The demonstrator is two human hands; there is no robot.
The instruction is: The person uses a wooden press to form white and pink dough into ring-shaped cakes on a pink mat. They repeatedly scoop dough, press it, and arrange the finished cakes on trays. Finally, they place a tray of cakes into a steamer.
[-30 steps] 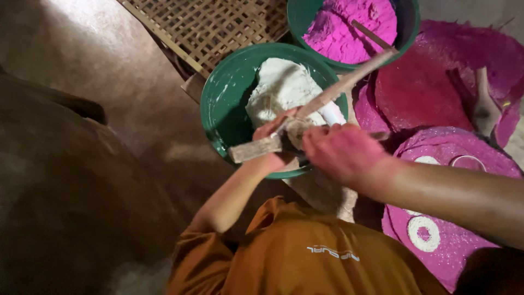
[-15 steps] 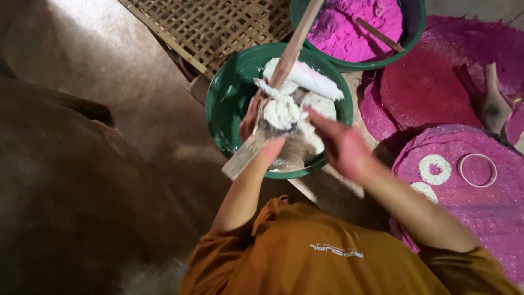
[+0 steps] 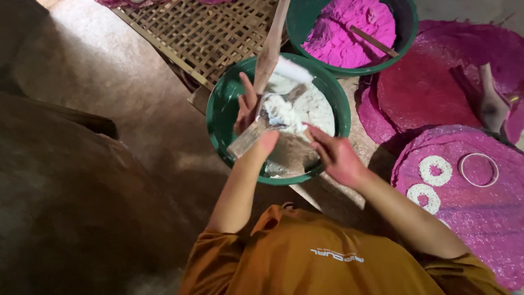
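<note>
A green basin (image 3: pixel 218 117) holds white paste (image 3: pixel 319 109). My left hand (image 3: pixel 250 117) grips the lower part of a long flat wooden paddle (image 3: pixel 270 54), which stands tilted over the basin with a lump of white paste stuck to it. My right hand (image 3: pixel 335 155) is over the basin's near right side. Its fingers are stretched toward the paste on the paddle and hold nothing. My orange shirt fills the bottom of the view.
Behind, a second green basin (image 3: pixel 406 33) holds pink powder with a stick (image 3: pixel 374 41) in it. A woven bamboo mat (image 3: pixel 202 33) lies at the back left. Round pink mats (image 3: pixel 431 87) at right carry white rings (image 3: pixel 435 170), a thin hoop (image 3: pixel 479 169) and a scoop (image 3: pixel 494 101).
The paddle has swung from pointing right to standing nearly upright over the basin. My right hand has come off it and now reaches at the paste from the right.
</note>
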